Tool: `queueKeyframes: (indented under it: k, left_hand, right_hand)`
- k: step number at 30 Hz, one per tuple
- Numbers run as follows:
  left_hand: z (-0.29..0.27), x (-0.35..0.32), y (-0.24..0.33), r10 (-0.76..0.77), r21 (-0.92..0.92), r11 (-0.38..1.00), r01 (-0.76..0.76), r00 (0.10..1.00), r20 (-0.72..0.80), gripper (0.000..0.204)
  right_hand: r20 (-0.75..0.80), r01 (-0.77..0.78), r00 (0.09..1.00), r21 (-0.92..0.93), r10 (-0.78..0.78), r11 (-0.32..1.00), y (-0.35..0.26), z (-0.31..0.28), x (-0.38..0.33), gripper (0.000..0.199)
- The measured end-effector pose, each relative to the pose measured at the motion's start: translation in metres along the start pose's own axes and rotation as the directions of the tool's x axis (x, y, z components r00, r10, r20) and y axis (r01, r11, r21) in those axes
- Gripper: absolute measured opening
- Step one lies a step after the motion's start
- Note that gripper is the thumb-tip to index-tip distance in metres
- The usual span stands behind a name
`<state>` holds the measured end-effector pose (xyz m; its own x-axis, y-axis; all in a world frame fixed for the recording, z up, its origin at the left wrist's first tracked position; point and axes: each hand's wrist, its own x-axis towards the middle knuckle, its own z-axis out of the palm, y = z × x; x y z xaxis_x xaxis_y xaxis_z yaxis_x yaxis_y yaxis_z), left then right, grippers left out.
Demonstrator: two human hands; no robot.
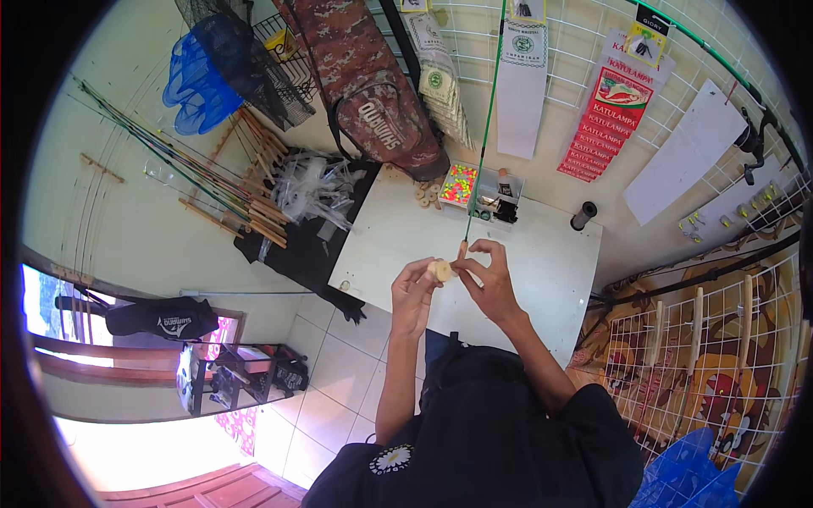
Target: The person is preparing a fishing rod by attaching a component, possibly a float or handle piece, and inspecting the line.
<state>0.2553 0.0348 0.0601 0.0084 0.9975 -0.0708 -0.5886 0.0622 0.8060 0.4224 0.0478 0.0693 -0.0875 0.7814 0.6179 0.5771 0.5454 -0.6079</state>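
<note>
Over the front of the white table, my left hand [412,296] is closed around a small round pale spool-like piece [440,271], its flat face turned up. Just to the right, my right hand [493,284] has its thumb and fingers bent in a pinch at the handle end of a thin green fishing rod [483,157]. The rod's short tan handle shows beside the fingertips, and its shaft runs away from me past the top of the picture. The two hands nearly meet. Whether a thread or line runs between them is too small to tell.
On the white table [381,245] stand a box of bright beads [460,183], a tray of small items [500,199], pale rings [426,195] and a dark cylinder [584,215]. A camouflage rod bag [373,93] leans behind. Several rods stand left; tackle packets [605,110] hang on a wall grid.
</note>
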Motion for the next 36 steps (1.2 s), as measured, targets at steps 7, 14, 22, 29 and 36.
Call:
queueKeyframes:
  k: [7, 14, 22, 29, 36]
  left_hand:
    - [0.008, 0.008, -0.003, -0.097, 0.434, 0.901, 0.008, 0.978, 0.184, 0.026]
    - [0.026, 0.028, -0.013, -0.026, 0.53, 0.848, 0.0, 0.999, 0.041, 0.033]
    - [0.039, 0.053, -0.021, -0.072, 0.384, 0.922, 0.047, 0.996, 0.053, 0.032]
    - [0.035, 0.075, -0.028, -0.121, 0.44, 0.893, 0.098, 0.992, 0.025, 0.029]
    - [0.011, 0.128, -0.046, -0.109, 0.605, 0.786, 0.124, 0.992, -0.063, 0.043]
  right_hand:
    - [0.283, -0.318, 0.936, 0.418, 0.21, 0.851, 0.022, -0.01, 0.01, 0.021]
    - [0.384, -0.463, 0.882, 0.597, 0.273, 0.655, 0.035, -0.012, 0.014, 0.026]
    - [0.277, -0.407, 0.913, 0.554, 0.301, 0.726, 0.043, -0.017, 0.021, 0.039]
    - [0.138, -0.441, 0.867, 0.661, 0.48, 0.607, 0.106, -0.011, 0.022, 0.033]
    - [0.158, -0.469, 0.868, 0.575, 0.472, 0.67, 0.144, 0.027, 0.057, 0.032]
